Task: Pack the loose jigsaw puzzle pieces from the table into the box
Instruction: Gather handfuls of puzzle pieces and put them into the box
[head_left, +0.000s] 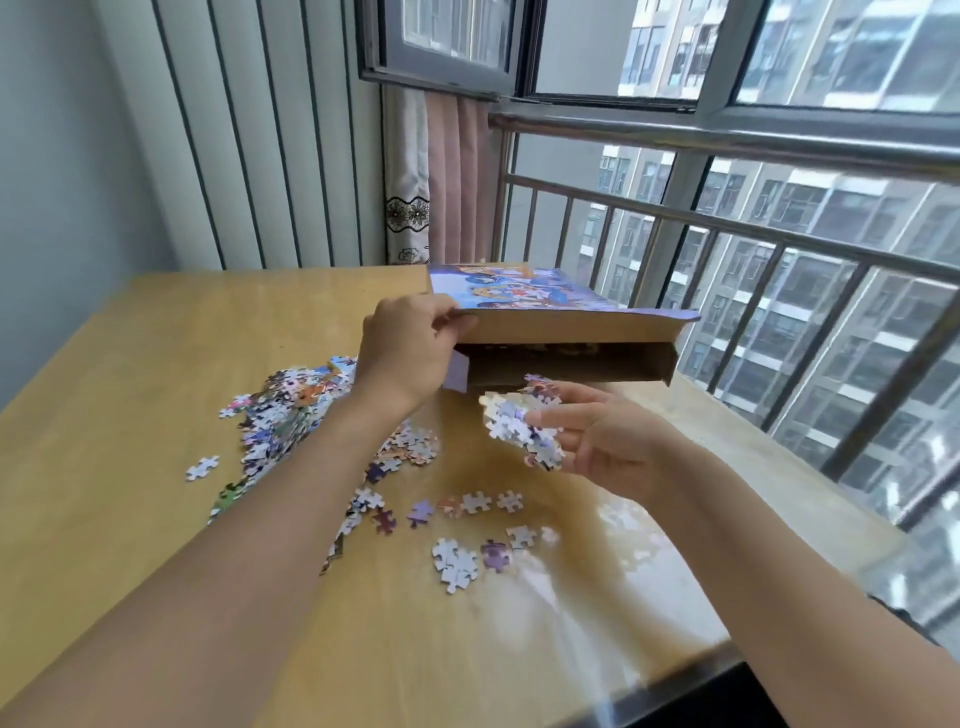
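Right grip (597, 441) curled round a clump of puzzle pieces (524, 426), just below the box (566, 332) mouth.

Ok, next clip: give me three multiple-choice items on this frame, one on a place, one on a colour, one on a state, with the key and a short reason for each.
1. Where does the biggest heap of loose pieces lie?
A. on the table left of the box
B. inside the lid
C. on the windowsill

2. What colour is the curtain by the window?
A. green
B. pink
C. black

3. What is the left hand doing?
A. resting flat on the table
B. gripping the raised lid's edge
C. holding pieces

Key:
1 A: the heap of loose pieces lies on the table, left of the box.
2 B: the curtain hangs in pink folds.
3 B: the left hand grips the lid at its corner, holding it up over the box, while the right hand holds a handful of pieces.
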